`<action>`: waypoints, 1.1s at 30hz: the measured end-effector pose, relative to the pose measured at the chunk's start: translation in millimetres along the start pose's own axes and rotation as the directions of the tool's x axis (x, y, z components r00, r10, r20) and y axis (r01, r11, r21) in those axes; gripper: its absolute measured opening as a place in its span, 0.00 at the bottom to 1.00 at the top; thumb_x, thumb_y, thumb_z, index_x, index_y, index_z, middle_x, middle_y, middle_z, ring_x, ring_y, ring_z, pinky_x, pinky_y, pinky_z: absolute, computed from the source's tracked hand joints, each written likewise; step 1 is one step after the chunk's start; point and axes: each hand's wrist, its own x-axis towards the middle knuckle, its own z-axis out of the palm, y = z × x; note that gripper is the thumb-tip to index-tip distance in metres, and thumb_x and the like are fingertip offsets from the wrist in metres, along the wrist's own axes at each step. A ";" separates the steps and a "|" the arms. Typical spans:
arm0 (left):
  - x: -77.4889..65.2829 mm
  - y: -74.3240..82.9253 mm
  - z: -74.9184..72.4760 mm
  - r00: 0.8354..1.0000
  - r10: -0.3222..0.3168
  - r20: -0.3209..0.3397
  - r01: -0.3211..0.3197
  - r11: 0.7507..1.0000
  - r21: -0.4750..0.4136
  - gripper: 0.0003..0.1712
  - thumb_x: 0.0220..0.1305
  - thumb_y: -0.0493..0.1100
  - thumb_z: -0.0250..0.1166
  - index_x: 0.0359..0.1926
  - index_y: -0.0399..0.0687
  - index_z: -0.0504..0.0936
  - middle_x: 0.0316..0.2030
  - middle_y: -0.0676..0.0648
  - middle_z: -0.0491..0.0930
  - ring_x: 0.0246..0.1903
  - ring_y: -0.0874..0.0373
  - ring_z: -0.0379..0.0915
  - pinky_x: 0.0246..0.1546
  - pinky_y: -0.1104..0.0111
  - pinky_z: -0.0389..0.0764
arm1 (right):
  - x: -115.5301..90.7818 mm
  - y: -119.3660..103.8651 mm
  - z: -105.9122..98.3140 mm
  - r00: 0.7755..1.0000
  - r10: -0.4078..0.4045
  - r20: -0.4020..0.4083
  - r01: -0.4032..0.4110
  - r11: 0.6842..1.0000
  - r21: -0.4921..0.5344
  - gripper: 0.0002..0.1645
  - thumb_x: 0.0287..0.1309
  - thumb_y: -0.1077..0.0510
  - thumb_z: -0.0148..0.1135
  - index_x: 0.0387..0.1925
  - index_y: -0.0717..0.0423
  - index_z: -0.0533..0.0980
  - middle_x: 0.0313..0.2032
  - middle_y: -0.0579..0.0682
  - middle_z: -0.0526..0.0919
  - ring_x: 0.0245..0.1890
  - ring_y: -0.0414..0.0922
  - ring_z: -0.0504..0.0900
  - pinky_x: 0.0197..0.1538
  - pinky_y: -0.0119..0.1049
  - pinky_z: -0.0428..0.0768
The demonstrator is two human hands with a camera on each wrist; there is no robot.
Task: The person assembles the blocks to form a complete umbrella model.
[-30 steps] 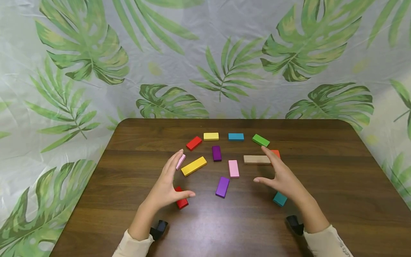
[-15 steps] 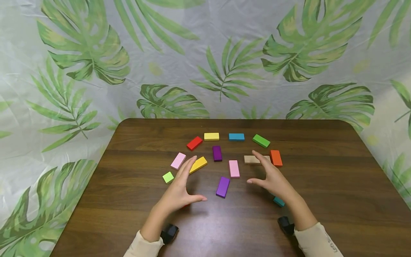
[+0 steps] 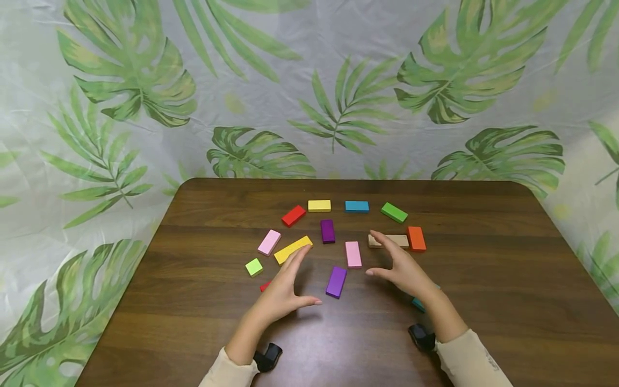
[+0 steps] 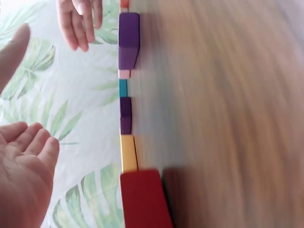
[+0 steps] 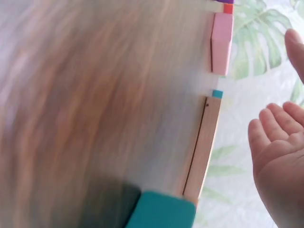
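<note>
Both hands hover over the table with thumbs spread from the fingers, holding nothing. The left hand (image 3: 285, 293) is above a red block (image 3: 265, 286), which it mostly hides in the head view; its fingertips overlap the end of a yellow-orange block (image 3: 293, 250). A violet block (image 3: 336, 282) lies between the hands. The right hand (image 3: 403, 271) reaches toward a tan wooden block (image 3: 395, 240), its fingertips overlapping it. Left of its thumb is a pink block (image 3: 353, 255). A teal block (image 5: 164, 211) lies under the right wrist.
Around them lie a pale yellow block (image 3: 319, 206), a blue block (image 3: 357, 206), a green block (image 3: 394, 212), an orange-red block (image 3: 416, 238), a dark purple block (image 3: 328, 231), a second pink block (image 3: 269, 242) and a lime block (image 3: 253, 267). A leaf-print cloth (image 3: 333, 107) hangs behind the table (image 3: 169, 322).
Both hands have moved inward, the left to the right and the right to the left. The lime and orange-red blocks have come into full view. The blocks lie where they were.
</note>
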 end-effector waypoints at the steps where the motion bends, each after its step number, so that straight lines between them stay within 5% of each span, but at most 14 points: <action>1: 0.4 -0.8 1.4 1.000 -0.005 0.009 0.005 1.000 0.001 0.61 0.36 0.44 0.77 0.69 0.51 0.49 0.66 0.51 0.51 0.63 0.62 0.46 0.59 0.59 0.56 | 0.6 0.8 1.2 1.000 -0.004 0.004 0.004 1.000 0.005 0.52 0.43 0.53 0.70 0.66 0.59 0.53 0.63 0.57 0.58 0.61 0.56 0.58 0.58 0.53 0.59; 8: 4.3 -6.8 10.4 0.996 -0.028 0.079 0.028 1.000 0.005 0.58 0.40 0.48 0.75 0.68 0.49 0.49 0.65 0.49 0.51 0.63 0.59 0.48 0.59 0.58 0.57 | 3.7 -12.3 6.8 0.999 0.007 0.035 -0.009 0.998 0.059 0.49 0.45 0.60 0.69 0.65 0.65 0.53 0.61 0.63 0.59 0.59 0.60 0.60 0.58 0.54 0.59; 15: 8.5 -9.5 18.9 0.993 -0.010 0.115 0.007 1.000 0.026 0.56 0.41 0.46 0.74 0.67 0.43 0.51 0.64 0.45 0.53 0.62 0.55 0.51 0.58 0.58 0.57 | 8.7 11.9 17.3 0.998 0.006 0.055 -0.011 0.995 0.098 0.50 0.44 0.55 0.69 0.65 0.61 0.53 0.62 0.61 0.60 0.61 0.56 0.58 0.59 0.50 0.58; 33: 18.6 -28.2 39.7 0.984 0.036 0.177 -0.045 0.998 0.047 0.51 0.45 0.45 0.72 0.66 0.40 0.54 0.63 0.43 0.58 0.62 0.54 0.52 0.59 0.61 0.56 | 18.8 16.4 25.8 0.997 0.009 0.080 -0.022 0.987 0.158 0.45 0.45 0.61 0.68 0.63 0.66 0.56 0.60 0.65 0.61 0.61 0.58 0.59 0.60 0.51 0.56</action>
